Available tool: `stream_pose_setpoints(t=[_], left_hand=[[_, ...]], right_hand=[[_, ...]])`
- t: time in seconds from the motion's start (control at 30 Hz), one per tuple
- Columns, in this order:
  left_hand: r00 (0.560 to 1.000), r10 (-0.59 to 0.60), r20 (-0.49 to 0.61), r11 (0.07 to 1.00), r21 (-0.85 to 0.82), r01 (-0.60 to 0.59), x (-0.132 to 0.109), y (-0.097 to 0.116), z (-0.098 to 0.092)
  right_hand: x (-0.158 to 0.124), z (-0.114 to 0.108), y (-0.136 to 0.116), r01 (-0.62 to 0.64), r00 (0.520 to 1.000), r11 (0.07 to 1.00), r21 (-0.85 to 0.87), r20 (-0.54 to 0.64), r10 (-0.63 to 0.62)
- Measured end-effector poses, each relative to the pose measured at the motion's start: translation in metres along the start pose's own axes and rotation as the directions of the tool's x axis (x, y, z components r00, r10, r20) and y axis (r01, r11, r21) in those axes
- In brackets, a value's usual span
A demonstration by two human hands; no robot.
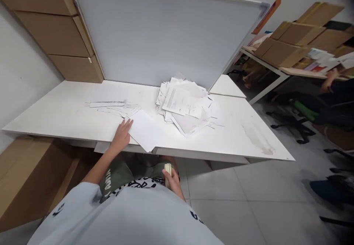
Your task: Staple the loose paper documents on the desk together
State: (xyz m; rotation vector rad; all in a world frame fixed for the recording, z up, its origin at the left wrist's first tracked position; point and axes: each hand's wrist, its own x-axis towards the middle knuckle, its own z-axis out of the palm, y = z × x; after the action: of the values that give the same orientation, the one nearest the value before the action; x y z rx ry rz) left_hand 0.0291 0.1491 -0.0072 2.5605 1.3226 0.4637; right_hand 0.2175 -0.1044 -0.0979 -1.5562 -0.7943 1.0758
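My left hand (pixel 121 134) lies flat on the white desk (pixel 66 116), fingers spread, its fingertips next to a loose white sheet (pixel 144 130) that overhangs the front edge. Below the desk, in front of my body, my right hand (pixel 172 180) grips a cream stapler (pixel 167 170). Its lower part is hidden in my fingers. A messy pile of printed papers (pixel 184 105) sits at the desk's middle, and a looser spread of paper strips and sheets (pixel 110 107) lies to its left.
A whiteboard (pixel 163 31) stands upright along the desk's back. Cardboard boxes (pixel 35 175) sit below left, and wooden cabinet drawers rise behind. At right, a second table holds flattened cartons (pixel 287 49). A seated person's hand (pixel 328 81) shows beyond, with office chairs on the tiled floor.
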Motion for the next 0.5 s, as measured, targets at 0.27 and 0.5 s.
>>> stream_pose_setpoints(t=[0.27, 0.5], left_hand=[[0.948, -0.306, 0.086, 0.951, -0.023, 0.309, 0.064, 0.008, -0.008], [0.824, -0.565, 0.033, 0.569, -0.707, 0.419, 0.029, -0.010, 0.017]], right_hand=[[0.030, 0.032, -0.052, -0.072, 0.990, 0.978, 0.197, 0.130, 0.047], [0.027, 0.040, -0.034, -0.006, 0.997, 0.923, 0.384, -0.072, 0.036]])
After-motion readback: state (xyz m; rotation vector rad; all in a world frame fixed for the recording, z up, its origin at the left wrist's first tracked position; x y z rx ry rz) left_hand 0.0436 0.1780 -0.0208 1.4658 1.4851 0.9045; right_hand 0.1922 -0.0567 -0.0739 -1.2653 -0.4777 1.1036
